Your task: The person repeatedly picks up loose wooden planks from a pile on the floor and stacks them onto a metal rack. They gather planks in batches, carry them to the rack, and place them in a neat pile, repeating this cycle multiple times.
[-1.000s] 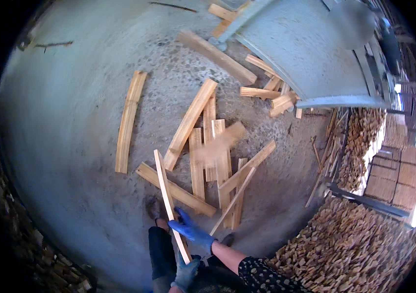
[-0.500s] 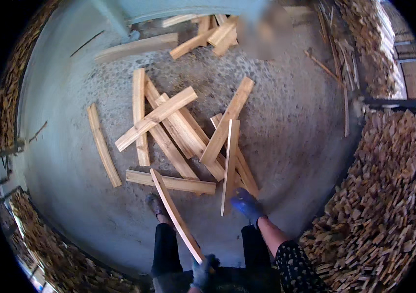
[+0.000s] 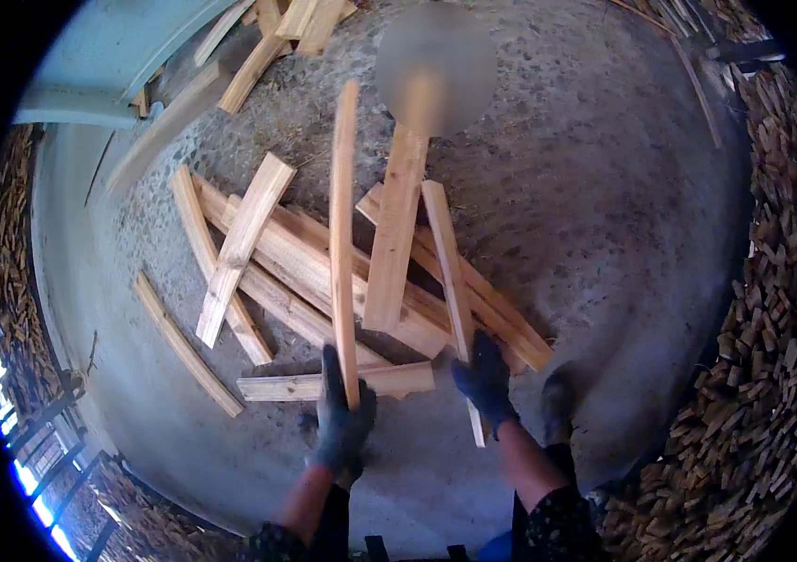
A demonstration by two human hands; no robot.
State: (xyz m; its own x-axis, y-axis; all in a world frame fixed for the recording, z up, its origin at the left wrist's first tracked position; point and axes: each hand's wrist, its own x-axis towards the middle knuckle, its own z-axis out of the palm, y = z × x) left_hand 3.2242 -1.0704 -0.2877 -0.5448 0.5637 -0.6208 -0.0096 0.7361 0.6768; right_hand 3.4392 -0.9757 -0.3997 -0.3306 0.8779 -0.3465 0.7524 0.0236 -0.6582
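My left hand (image 3: 343, 423), in a dark glove, is closed round the lower end of a long wooden plank (image 3: 343, 225). This plank points away from me, over the middle of a loose pile. To the right, my gloved right hand (image 3: 485, 382) grips a narrower plank (image 3: 448, 267) near its lower end, thumb across it. Between the two lies a broad plank (image 3: 397, 225), its far end running into a blurred patch. Under my left hand's plank, a short plank (image 3: 281, 388) lies crosswise on the floor.
Several planks lie crossed to the left, one pale plank (image 3: 247, 245) on top and a thin one (image 3: 188, 342) apart. More boards (image 3: 258, 70) lie by a light blue panel (image 3: 118, 56) at the back. Stacked wood pieces (image 3: 708, 450) line the right side.
My left hand has come forward from my lap, swinging its plank over the pile. My right hand, beside the narrow plank before, now holds it. My view has shifted and turned.
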